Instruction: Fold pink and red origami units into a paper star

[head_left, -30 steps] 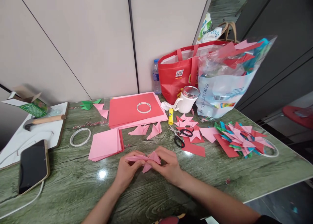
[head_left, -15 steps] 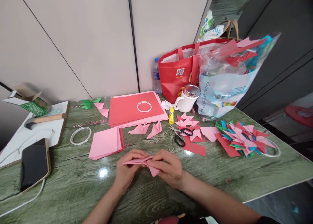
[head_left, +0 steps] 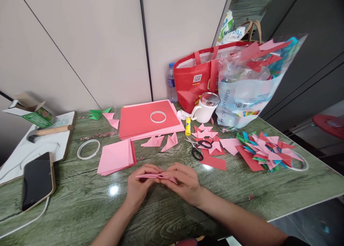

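Between my two hands, just above the green wood-grain table (head_left: pixel 80 203), is a folded piece of pink origami paper (head_left: pixel 149 175). My left hand (head_left: pixel 138 188) pinches its left end between thumb and fingers. At the other end my right hand (head_left: pixel 185 183) grips it, its fingers covering much of the right part. Beyond the hands lie two folded pink pieces (head_left: pixel 170 142), and to their left a stack of pink and red paper squares (head_left: pixel 115 156). Black-handled scissors (head_left: pixel 197 153) rest on red paper beyond my right hand.
Behind are red and pink sheets (head_left: pixel 139 120) under a tape roll (head_left: pixel 158 117), a glue stick (head_left: pixel 188 126), a white mug (head_left: pixel 205 110) and a red bag (head_left: pixel 192 85). Many-coloured folded pieces (head_left: pixel 264 149) lie right; a phone (head_left: pixel 37 181) and hammer (head_left: pixel 51 130) sit left.
The pink flap that hung down by my right hand is now raised and flattened toward the rest of the piece. The right fingers have closed over it; my left hand has barely moved.
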Demonstrator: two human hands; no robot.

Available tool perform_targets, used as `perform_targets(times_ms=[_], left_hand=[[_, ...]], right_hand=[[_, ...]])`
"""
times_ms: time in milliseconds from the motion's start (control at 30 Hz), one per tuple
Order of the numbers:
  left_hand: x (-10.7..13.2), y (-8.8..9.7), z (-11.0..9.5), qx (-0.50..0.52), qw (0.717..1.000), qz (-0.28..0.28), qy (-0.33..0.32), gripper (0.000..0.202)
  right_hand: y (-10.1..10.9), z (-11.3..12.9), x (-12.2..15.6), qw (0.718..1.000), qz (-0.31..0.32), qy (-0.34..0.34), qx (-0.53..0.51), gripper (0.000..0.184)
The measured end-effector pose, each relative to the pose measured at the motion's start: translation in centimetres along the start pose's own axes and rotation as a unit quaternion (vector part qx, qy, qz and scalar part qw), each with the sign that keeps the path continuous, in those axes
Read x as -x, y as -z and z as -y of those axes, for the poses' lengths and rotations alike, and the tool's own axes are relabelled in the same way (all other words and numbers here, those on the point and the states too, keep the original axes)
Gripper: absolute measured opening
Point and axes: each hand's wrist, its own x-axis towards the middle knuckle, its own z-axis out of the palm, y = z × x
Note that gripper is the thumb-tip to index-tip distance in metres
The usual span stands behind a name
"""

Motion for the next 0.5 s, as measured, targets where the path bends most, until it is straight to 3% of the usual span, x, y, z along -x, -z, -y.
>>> perform_targets(times_ms=[133, 233, 367, 500], left_hand=[[0.0, 0.1, 0.0, -0.063, 0.997, 0.011, 0.046, 0.008], [0.2, -0.1, 0.3, -0.032, 0.993, 0.08, 0.08, 0.027], [0.5, -0.4, 0.5, 0.051, 0.98, 0.127, 0.148, 0.042], [0.7, -0.6, 0.5, 0.087, 0.976, 0.115, 0.164, 0.038]], right_hand=[[-0.4, -0.2, 0.0, 0.973, 0.004, -0.22, -0.069, 0.02], [-0.6, -0.5, -0.1, 0.927, 0.021, -0.328, -0.179, 0.027], [-0.9, -1.0, 0.0, 0.871, 0.038, -0.392, -0.293, 0.03], [-1.1, -1.2, 0.1, 0.862, 0.038, -0.401, -0.308, 0.028]])
